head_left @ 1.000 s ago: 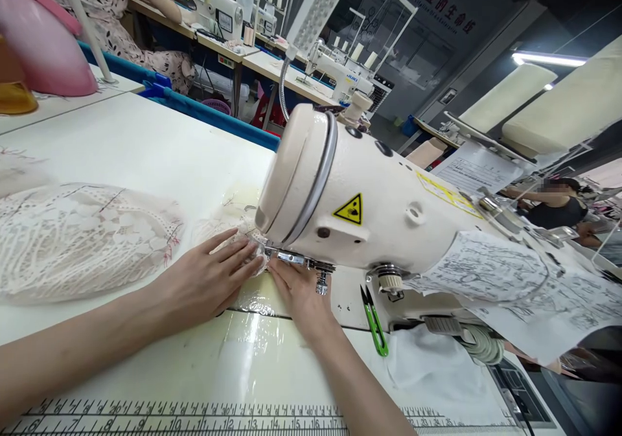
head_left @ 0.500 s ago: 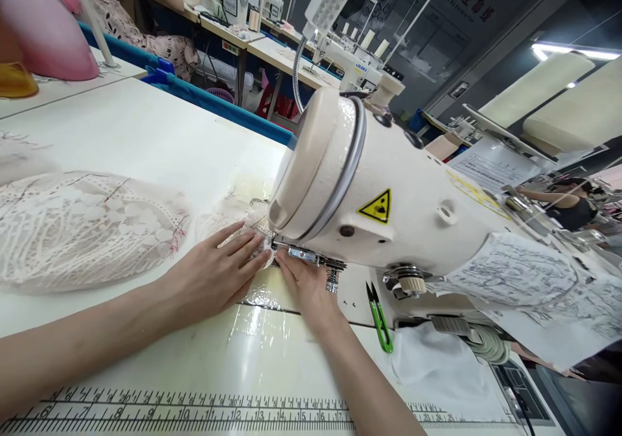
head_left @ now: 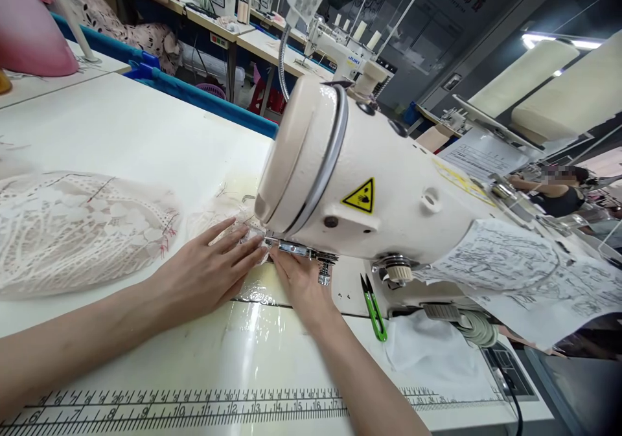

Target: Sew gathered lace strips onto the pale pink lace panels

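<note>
Lace fabric (head_left: 227,206) is lying at the left end of the sewing machine (head_left: 389,183); my left hand (head_left: 204,269) is resting flat on it, my right hand (head_left: 305,284) is hiding partly there, its grip I cannot tell.

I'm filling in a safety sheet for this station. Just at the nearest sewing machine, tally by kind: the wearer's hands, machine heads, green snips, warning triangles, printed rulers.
Hands: 2 (left hand, right hand)
Machine head: 1
Green snips: 1
Warning triangle: 1
Printed ruler: 1
Total: 6
</note>
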Action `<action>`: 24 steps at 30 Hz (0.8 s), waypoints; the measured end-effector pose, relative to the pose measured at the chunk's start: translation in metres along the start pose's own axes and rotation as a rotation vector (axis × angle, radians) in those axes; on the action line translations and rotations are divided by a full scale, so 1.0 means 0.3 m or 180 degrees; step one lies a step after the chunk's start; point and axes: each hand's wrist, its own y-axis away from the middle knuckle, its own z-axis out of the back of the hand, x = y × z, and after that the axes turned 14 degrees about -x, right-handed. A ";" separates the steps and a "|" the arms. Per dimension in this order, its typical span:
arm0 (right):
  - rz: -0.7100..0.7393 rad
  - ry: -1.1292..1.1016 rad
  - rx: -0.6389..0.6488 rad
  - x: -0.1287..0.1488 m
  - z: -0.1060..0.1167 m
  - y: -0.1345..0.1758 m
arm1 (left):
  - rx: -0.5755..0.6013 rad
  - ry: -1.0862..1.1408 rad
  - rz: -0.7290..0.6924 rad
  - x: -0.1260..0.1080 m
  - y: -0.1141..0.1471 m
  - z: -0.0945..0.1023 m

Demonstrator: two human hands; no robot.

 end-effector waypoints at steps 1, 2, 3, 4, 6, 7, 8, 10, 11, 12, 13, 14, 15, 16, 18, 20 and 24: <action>0.0026 0.0005 -0.0030 0.000 0.001 0.001 | -0.0017 0.0009 0.0029 0.000 0.004 -0.005; 0.0048 -0.0002 -0.0042 0.000 0.001 0.003 | -0.0026 0.0021 0.0043 0.000 0.007 -0.009; 0.0065 -0.0017 -0.0030 -0.001 0.001 0.005 | -0.0040 0.0035 0.0061 0.000 0.009 -0.011; 0.0072 -0.0034 -0.0009 -0.002 0.001 0.006 | -0.0038 0.0051 0.0067 0.001 0.010 -0.012; 0.0070 -0.0046 0.0030 -0.003 0.001 0.009 | 0.0013 0.0082 0.0057 0.004 0.008 -0.008; 0.0062 -0.0033 0.0012 -0.003 0.002 0.009 | 0.0038 0.0084 0.0039 0.006 0.007 -0.004; 0.0076 -0.0020 -0.0014 -0.003 0.002 0.009 | 0.0054 0.0074 0.0011 0.008 0.005 0.000; 0.0129 0.0034 -0.0068 -0.001 0.004 0.009 | 0.0062 0.0032 -0.0071 0.012 0.001 0.007; 0.0161 0.0061 -0.0075 0.001 0.004 0.010 | 0.0052 0.0007 -0.0109 0.013 -0.001 0.009; 0.0175 0.0080 -0.0083 0.003 0.004 0.013 | 0.0050 -0.0020 -0.0140 0.015 -0.003 0.011; 0.0161 0.0087 -0.0102 0.005 0.004 0.018 | 0.0052 -0.0040 -0.0159 0.015 -0.005 0.011; 0.0123 0.0081 -0.0129 0.007 0.002 0.024 | 0.0060 -0.0047 -0.0170 0.016 -0.006 0.012; 0.0083 0.0061 -0.0161 0.009 0.001 0.032 | 0.0069 -0.0043 -0.0161 0.016 -0.007 0.011; 0.0061 0.0035 -0.0178 0.010 -0.001 0.041 | 0.0083 -0.0031 -0.0146 0.015 -0.008 0.011; 0.0060 0.0022 -0.0168 0.011 -0.004 0.059 | 0.0106 -0.0002 -0.0118 0.014 -0.009 0.011; 0.0085 0.0062 -0.0110 0.012 -0.005 0.073 | 0.0120 0.0014 -0.0089 0.013 -0.006 0.009; 0.0034 0.0017 -0.0035 0.012 -0.001 0.086 | 0.0064 0.0099 -0.0008 0.011 0.005 0.004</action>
